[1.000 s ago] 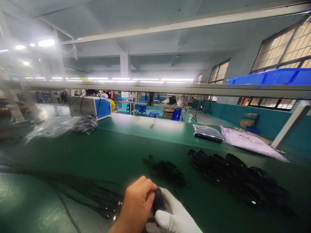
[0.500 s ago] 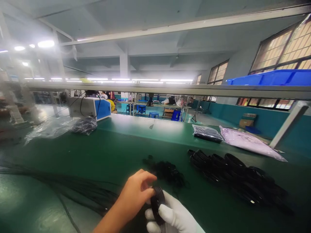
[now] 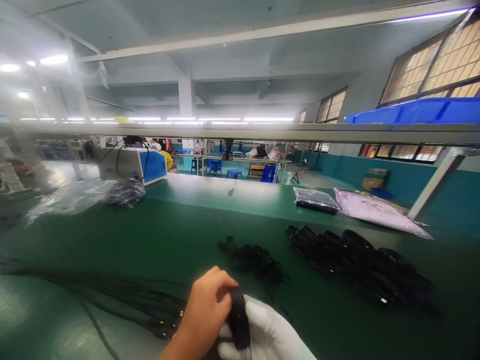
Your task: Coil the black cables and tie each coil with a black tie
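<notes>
Low in the middle of the view, both hands meet around a black coiled cable [image 3: 238, 320]. My bare left hand [image 3: 204, 312] has its fingers wrapped over the coil's left side. My right hand [image 3: 268, 335], in a white glove, cups the coil from below and the right. Straight black cables [image 3: 123, 300] with metal plugs lie on the green table [image 3: 168, 230] to the left of my hands. A small heap of black ties [image 3: 251, 257] sits just beyond the hands, and a long row of finished black coils [image 3: 360, 260] lies to the right.
A white and blue machine [image 3: 131, 164] stands at the back left beside clear plastic bags [image 3: 75, 197]. A dark bag [image 3: 315, 200] and a pink bag [image 3: 375, 212] lie at the back right. A metal rail [image 3: 262, 132] crosses overhead, with a blue bin [image 3: 420, 111] on it.
My left hand's fingers, lifted off the coil half a second ago, have closed over it again. The view has shifted slightly to the right.
</notes>
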Tool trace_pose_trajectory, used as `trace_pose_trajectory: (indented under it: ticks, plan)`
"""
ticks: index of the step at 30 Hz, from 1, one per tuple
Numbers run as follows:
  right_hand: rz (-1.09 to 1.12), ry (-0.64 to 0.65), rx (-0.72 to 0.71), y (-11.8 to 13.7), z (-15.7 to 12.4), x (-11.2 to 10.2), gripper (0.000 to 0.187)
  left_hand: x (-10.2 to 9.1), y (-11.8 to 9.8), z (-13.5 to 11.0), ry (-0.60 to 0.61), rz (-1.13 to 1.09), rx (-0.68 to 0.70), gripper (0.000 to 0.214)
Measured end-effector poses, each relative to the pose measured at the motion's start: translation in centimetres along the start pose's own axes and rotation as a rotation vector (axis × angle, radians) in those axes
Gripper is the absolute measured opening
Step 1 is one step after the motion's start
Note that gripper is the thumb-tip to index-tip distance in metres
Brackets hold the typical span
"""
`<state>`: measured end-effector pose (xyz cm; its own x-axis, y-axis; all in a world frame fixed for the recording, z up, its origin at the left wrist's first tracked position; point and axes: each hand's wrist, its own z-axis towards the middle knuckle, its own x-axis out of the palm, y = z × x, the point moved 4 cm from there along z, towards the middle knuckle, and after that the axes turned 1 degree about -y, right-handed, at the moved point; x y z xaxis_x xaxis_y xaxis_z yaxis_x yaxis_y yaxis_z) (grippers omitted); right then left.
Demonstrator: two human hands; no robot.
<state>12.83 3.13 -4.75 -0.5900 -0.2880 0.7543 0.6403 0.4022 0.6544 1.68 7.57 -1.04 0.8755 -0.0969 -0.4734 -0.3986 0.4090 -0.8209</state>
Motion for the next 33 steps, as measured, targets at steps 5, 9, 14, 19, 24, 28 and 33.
trace_pose_trajectory:
  ticks: [5, 9, 14, 19, 24, 28, 33]
  plan:
    - [0.008, -0.019, 0.019, -0.5, 0.1, -0.7, 0.052, 0.2, 0.4, 0.2, -0.009, 0.024, -0.025, 0.026]
    - [-0.046, -0.038, -0.036, 0.2, -0.3, -0.1, 0.046, -0.5, 0.8, 0.4, 0.022, -0.019, -0.094, 0.021]
    - [0.185, -0.002, 0.181, 0.6, -0.7, 1.0, 0.045, -1.1, 0.6, 0.4, 0.378, -0.519, -0.162, 0.042]
    - [-0.061, -0.143, 0.148, 1.2, -0.7, 1.5, 0.048, -1.0, 0.8, 0.1, 0.426, -0.665, -0.162, 0.044]
    - [-0.809, -0.473, -0.13, 2.6, -0.9, 0.3, 0.059, -0.6, 1.1, 0.1, 0.214, -0.351, -0.107, 0.036]
    - [-0.823, -0.481, -0.181, 3.0, -1.4, -0.2, 0.058, -0.8, 2.1, 0.5, 0.173, -0.428, -0.145, 0.032]
    - [-1.0, -0.615, -0.391, 4.6, -2.8, 0.2, 0.06, -1.2, 3.9, 0.8, 0.111, -0.365, -0.209, 0.032]
